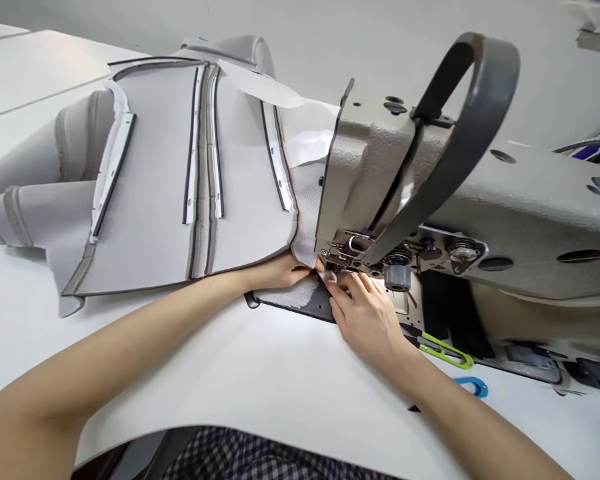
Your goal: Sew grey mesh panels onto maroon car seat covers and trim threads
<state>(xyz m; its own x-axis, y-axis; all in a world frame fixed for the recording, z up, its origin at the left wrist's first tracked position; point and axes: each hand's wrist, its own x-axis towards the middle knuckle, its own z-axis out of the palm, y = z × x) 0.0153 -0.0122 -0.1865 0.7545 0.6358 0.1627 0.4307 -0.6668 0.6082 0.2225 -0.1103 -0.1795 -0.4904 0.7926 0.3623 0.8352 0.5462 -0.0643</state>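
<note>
A large grey padded cover (150, 187) with black and white plastic strips sewn on lies spread on the white table (260, 380). Its right edge runs under the head of a grey industrial sewing machine (375, 167). My left hand (280, 272) pinches the cover's lower edge just left of the presser foot (337, 257). My right hand (363, 310) rests beside the foot, fingers pressed together on the fabric edge. A dark piece with pale fleece (300, 300) lies under both hands.
A green-handled tool (445, 351) and a blue-handled one (473, 385) lie on the table right of my right wrist. The machine's arm and a dark curved handle (460, 127) fill the right side. Checked fabric (240, 457) shows at the bottom edge.
</note>
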